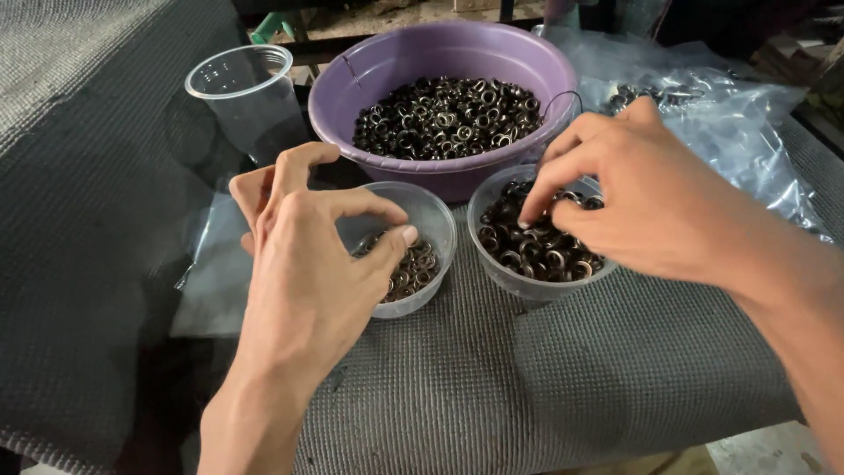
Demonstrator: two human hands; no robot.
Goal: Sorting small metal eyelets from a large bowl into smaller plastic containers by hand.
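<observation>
My left hand [308,237] hovers over a small clear plastic bowl [437,214] partly filled with dark metal eyelet rings [415,268]; thumb and fingers are curled above them, and I cannot tell if a ring is pinched. My right hand [629,189] reaches into a second clear bowl [492,264] full of the same rings [545,251], fingertips pressed down among them. Behind both stands a purple basin [387,66] holding a large heap of rings [448,114].
An empty clear plastic cup [242,88] stands at the back left. A crumpled clear plastic bag [738,132] with more rings lies at the back right. Everything rests on a grey ribbed mat [527,378]; its front edge shows at the bottom right.
</observation>
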